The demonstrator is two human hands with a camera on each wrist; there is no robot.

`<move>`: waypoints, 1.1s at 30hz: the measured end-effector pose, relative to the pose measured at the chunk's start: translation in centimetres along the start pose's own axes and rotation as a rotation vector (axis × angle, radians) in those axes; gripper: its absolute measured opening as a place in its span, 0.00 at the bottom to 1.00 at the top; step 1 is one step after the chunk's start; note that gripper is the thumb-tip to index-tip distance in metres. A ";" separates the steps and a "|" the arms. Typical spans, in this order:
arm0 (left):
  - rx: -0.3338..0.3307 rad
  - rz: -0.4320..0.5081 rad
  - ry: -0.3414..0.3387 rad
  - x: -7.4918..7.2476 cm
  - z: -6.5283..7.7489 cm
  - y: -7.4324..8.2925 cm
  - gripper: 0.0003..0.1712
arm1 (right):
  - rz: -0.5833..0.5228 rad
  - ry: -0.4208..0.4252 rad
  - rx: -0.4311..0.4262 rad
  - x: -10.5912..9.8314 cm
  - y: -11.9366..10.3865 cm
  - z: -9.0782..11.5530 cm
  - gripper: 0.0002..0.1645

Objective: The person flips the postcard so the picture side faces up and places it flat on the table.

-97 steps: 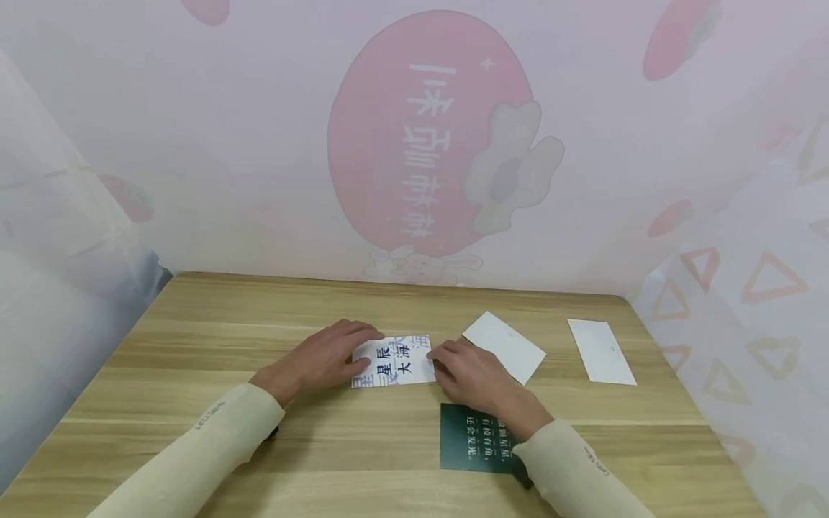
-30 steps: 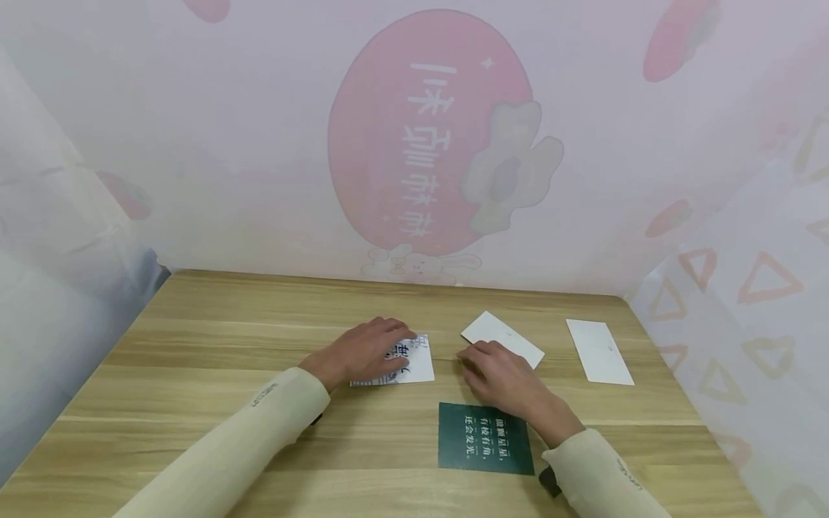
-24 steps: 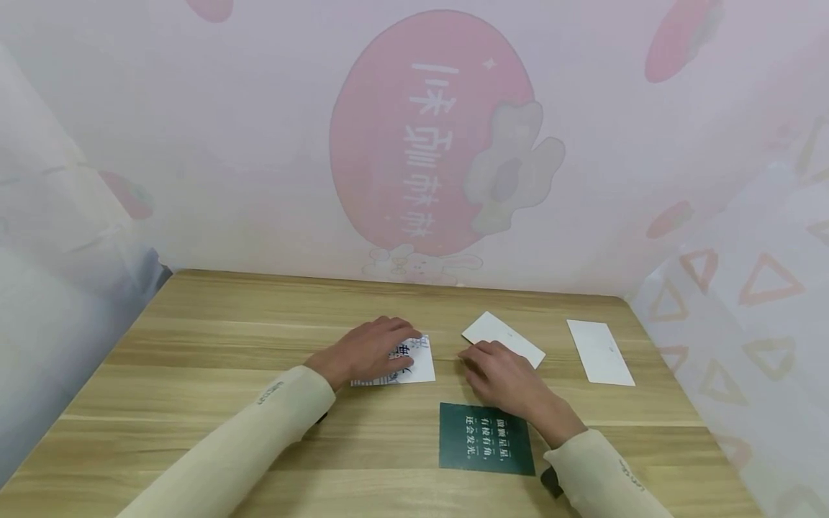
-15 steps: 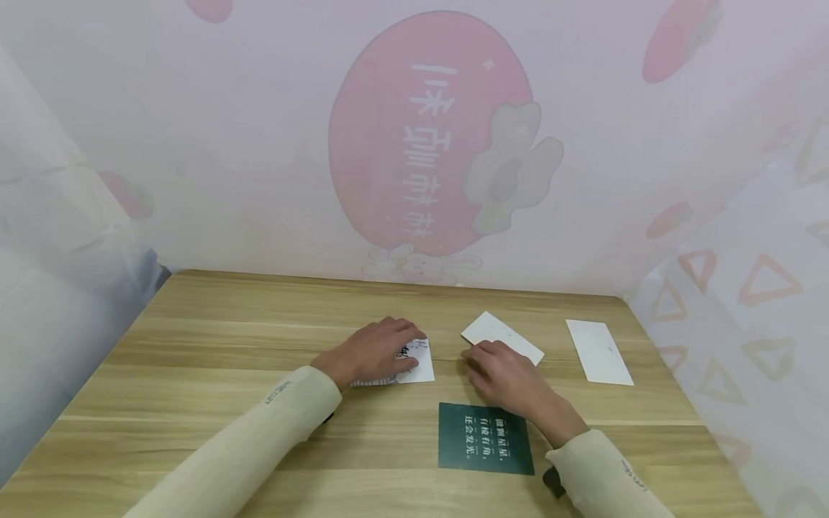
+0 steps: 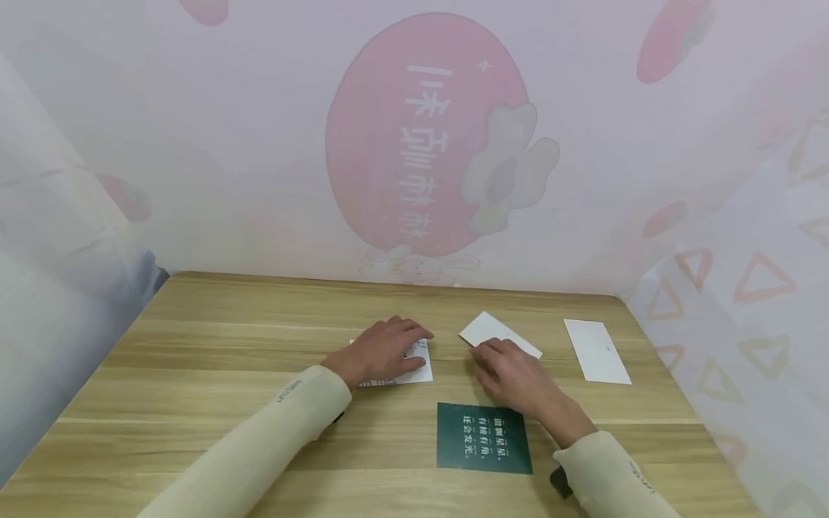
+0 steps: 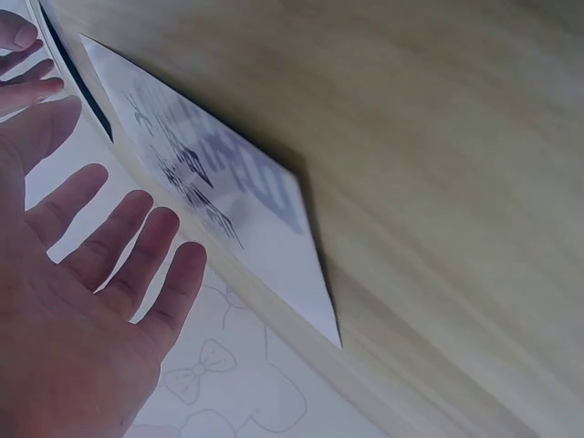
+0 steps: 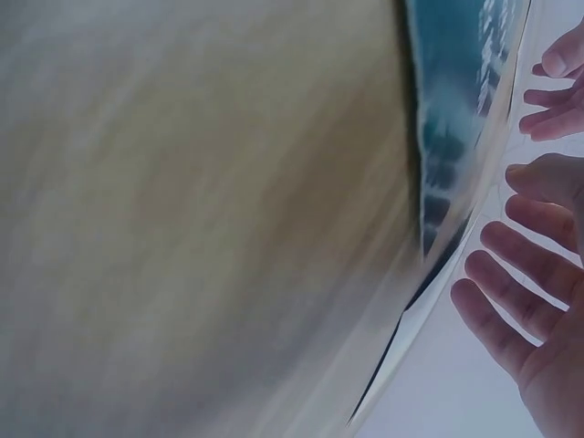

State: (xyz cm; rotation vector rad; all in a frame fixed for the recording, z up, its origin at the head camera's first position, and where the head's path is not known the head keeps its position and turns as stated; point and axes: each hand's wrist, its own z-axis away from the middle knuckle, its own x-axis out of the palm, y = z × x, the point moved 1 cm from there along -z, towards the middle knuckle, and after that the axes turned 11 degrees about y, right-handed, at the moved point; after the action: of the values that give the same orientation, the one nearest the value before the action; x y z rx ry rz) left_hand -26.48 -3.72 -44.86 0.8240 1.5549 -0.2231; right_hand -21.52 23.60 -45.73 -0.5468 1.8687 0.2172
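Note:
My left hand (image 5: 387, 351) hovers over a white card (image 5: 424, 372) with printed blue and black characters, hiding much of it in the head view. In the left wrist view its fingers (image 6: 123, 242) are spread and relaxed, and the card (image 6: 274, 246) lies flat on the table, apart from them. My right hand (image 5: 514, 375) is also off the table, covering the near edge of a blank white card (image 5: 495, 331). Its fingers (image 7: 525, 292) are loosely extended with nothing in them. A dark green card (image 5: 482, 439) with white characters lies just in front of the right hand.
Another blank white card (image 5: 597, 351) lies at the table's right side. The wooden table (image 5: 259, 309) ends at a pale curtain (image 5: 259, 180) with pink prints, and similar sheets hang at both sides.
My left hand has moved right across the printed card, from its left edge to over its middle. The right hand has let go of that card's right edge and shifted slightly right. The cards stay put.

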 end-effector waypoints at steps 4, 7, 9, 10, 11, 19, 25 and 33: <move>0.011 0.008 -0.001 0.2 -0.4 0.2 0.28 | -0.005 0.032 0.002 -0.1 0.4 0.2 0.20; 0.009 0.001 -0.002 0.4 -0.6 0.4 0.28 | -0.008 0.054 0.004 -0.2 0.5 0.2 0.20; 0.006 -0.003 0.000 0.4 -0.7 0.6 0.28 | -0.006 0.063 0.008 -0.3 0.6 0.2 0.21; 0.005 -0.009 0.001 0.5 -0.7 0.7 0.28 | -0.007 0.064 0.008 -0.3 0.7 0.2 0.21; 0.005 -0.015 0.001 0.5 -0.8 0.8 0.28 | -0.009 0.064 0.010 -0.4 0.7 0.3 0.21; -0.005 -0.024 0.002 0.7 -1.2 1.2 0.28 | -0.002 0.034 0.057 -0.5 1.2 0.5 0.27; -0.005 -0.027 -0.012 1.0 -1.6 1.5 0.28 | -0.008 0.011 0.086 -0.7 1.7 0.7 0.32; -0.014 -0.011 -0.005 1.0 -2.0 1.9 0.28 | 0.006 -0.005 0.112 -0.7 2.2 0.9 0.37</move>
State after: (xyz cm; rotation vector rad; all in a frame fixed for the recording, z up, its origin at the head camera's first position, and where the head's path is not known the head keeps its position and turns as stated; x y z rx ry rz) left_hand -26.85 -0.78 -44.80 0.8040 1.5551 -0.2222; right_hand -21.66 26.10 -45.67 -0.4636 1.8658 0.1161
